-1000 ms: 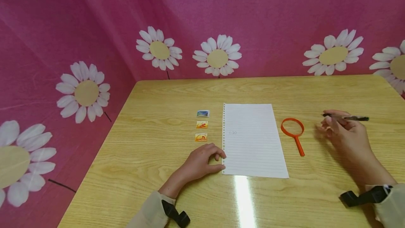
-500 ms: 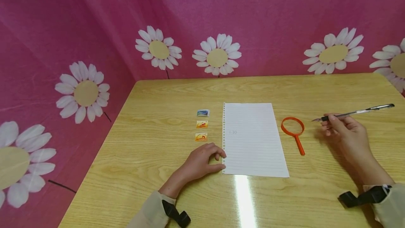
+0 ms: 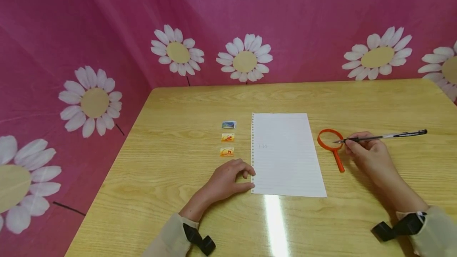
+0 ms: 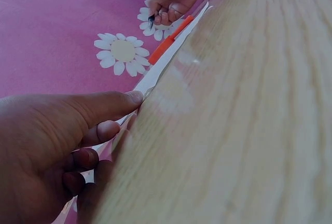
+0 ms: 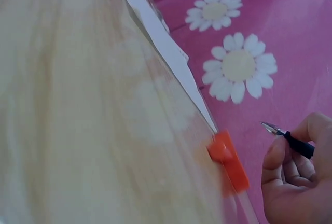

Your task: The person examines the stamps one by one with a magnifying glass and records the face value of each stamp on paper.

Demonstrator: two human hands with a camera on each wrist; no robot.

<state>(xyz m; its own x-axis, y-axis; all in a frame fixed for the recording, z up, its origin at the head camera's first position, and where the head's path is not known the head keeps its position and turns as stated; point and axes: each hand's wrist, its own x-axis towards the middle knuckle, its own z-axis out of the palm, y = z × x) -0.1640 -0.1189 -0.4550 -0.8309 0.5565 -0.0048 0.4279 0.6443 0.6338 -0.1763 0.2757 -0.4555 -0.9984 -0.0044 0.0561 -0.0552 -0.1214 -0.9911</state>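
The right hand [image 3: 371, 154] pinches a pen [image 3: 389, 135] between thumb and index finger, its black grip section lying against the fingertips and the metal point reaching out just past them. The rest of the pen passes over the hand, and its tail end sticks out well to the right. The other fingers of that hand curl in toward the palm. From the head view the pen's point overlaps the ring of an orange magnifying glass [image 3: 338, 161], which lies flat just left of the fingers; the right wrist view shows the pen raised clear of it.

A lined sheet of paper [image 3: 289, 156], holes down its left side (faint writing sits near that edge), lies on the wooden table [image 3: 171, 138] between the two hands. The left hand [image 3: 226, 179] touches the sheet's lower left edge with thumb and index fingertip set apart along it, the remaining fingers loosely bent.

Beyond the left hand lie three small picture cards in a column: a blue one [image 3: 229, 125] farthest, then two yellow-orange ones [image 3: 227, 137], all left of the sheet and apart from the fingers.
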